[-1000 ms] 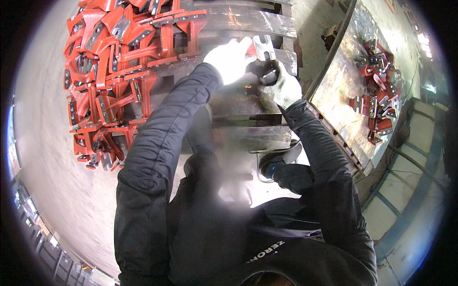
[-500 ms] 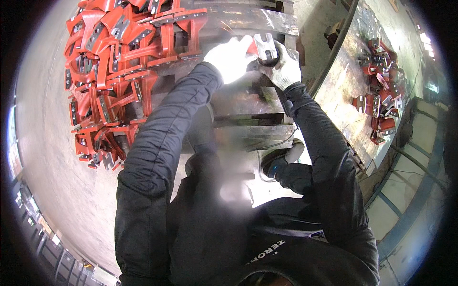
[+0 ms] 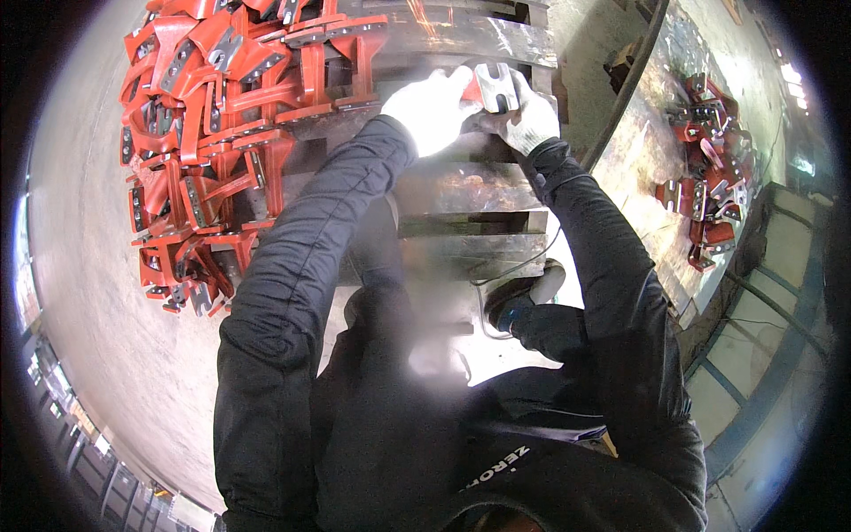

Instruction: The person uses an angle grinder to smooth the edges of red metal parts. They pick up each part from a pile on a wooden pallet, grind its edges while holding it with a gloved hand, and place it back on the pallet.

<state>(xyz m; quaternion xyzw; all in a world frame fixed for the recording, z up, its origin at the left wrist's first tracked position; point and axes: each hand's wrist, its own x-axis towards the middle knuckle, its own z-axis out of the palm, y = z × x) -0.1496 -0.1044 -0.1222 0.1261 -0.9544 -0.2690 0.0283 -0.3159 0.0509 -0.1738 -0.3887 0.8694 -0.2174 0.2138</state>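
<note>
Gloves covered both hands: the left hand [image 3: 432, 108] and the right hand [image 3: 529, 123] together gripped one red metal bracket [image 3: 490, 87], with the pile of red brackets [image 3: 213, 133] lying left of the grip.

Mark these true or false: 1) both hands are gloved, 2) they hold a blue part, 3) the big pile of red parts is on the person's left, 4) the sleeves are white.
1) True: the left hand and right hand both wear white gloves.
2) False: the bracket between them is red with a bare metal end.
3) True: the pile of red brackets lies to the left; a smaller heap is on the right.
4) False: the sleeves are black.
</note>
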